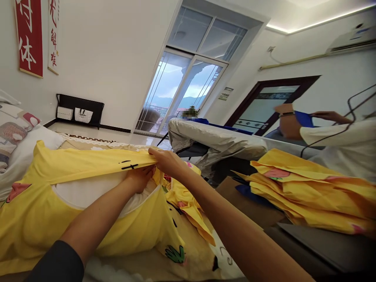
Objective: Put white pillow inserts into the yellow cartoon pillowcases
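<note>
A yellow pillowcase [44,211] with cartoon prints lies across the bed, with a white pillow [88,192] showing through its open mouth. My right hand [166,159] is closed on the upper edge of the pillowcase opening and holds it stretched and lifted. My left hand [140,178] is closed just below it, at the corner of the opening against the white pillow; its fingers are partly hidden by cloth.
More yellow printed bedding [311,196] is piled at the right. Another person in a white sleeve [337,135] holds something blue at far right. A patterned pillow [14,129] lies at left. A silver-covered seat [217,143] stands before the balcony door [179,94].
</note>
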A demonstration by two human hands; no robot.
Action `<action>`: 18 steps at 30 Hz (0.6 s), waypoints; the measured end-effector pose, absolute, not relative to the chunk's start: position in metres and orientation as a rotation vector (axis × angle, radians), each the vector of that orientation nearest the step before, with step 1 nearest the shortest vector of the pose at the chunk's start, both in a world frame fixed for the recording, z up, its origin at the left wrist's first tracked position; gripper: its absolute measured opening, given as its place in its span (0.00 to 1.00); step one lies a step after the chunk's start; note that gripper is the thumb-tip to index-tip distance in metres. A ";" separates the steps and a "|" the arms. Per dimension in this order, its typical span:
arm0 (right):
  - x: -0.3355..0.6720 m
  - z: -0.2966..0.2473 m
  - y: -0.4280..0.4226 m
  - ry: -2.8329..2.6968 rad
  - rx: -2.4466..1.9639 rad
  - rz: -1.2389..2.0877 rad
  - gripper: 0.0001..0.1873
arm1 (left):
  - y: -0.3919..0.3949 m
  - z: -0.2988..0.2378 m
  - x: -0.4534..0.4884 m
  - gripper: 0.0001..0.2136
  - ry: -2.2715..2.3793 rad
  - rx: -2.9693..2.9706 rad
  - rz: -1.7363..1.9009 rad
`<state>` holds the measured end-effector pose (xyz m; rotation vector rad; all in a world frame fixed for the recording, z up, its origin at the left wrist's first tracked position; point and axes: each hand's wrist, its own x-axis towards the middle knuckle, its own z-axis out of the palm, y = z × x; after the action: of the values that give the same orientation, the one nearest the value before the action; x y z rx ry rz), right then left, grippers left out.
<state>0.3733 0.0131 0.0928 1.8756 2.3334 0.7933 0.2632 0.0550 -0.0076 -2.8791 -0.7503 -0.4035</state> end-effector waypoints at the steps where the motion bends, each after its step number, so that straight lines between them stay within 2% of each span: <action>1: 0.372 0.093 0.013 2.291 1.868 0.817 0.16 | 0.056 -0.009 0.263 0.31 -0.791 -2.898 -0.391; 5: 0.369 0.091 0.014 2.248 1.859 0.837 0.14 | 0.060 -0.014 0.271 0.34 -0.943 -2.987 -0.409; 12: 0.368 0.089 0.016 2.446 1.770 0.739 0.16 | 0.061 0.003 0.302 0.24 -1.484 -2.849 -0.714; 16: 0.366 0.091 0.014 2.474 1.794 0.734 0.16 | 0.068 0.008 0.300 0.24 -1.396 -2.894 -0.656; 18: 0.366 0.092 0.014 2.439 1.810 0.753 0.16 | 0.075 0.006 0.293 0.31 -1.253 -2.963 -0.579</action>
<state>0.3658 0.0142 0.0923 1.8102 2.4395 0.7528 0.2934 0.0752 0.0058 -2.9630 -1.2529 -0.5792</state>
